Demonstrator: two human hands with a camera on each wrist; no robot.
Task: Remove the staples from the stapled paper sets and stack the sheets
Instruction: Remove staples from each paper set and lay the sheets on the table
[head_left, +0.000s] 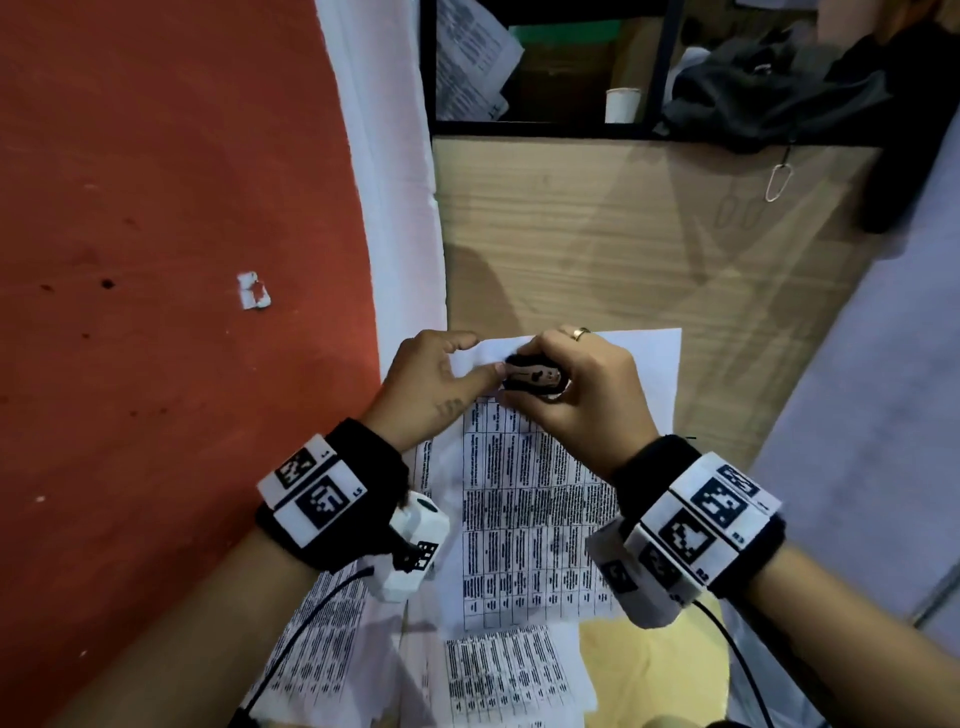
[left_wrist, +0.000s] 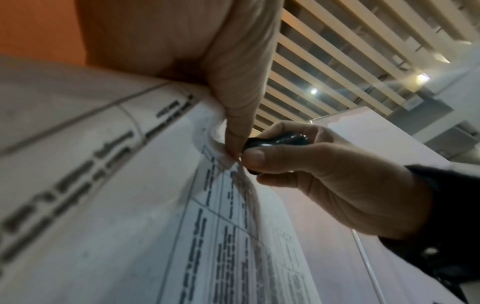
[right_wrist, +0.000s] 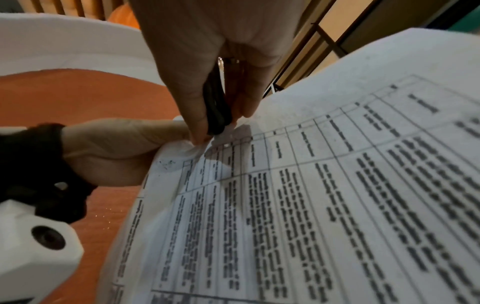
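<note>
A stapled set of printed table sheets is held up in front of me, its top left corner crumpled. My left hand pinches that corner between thumb and fingers. My right hand grips a black staple remover, thumb on one side, its tip pressed against the corner of the sheets. The remover shows between my right fingers in the right wrist view. The staple itself is hidden.
More printed sheets lie below on the wooden desk. An orange wall stands on the left. A shelf at the back holds papers, a white cup and a dark bag.
</note>
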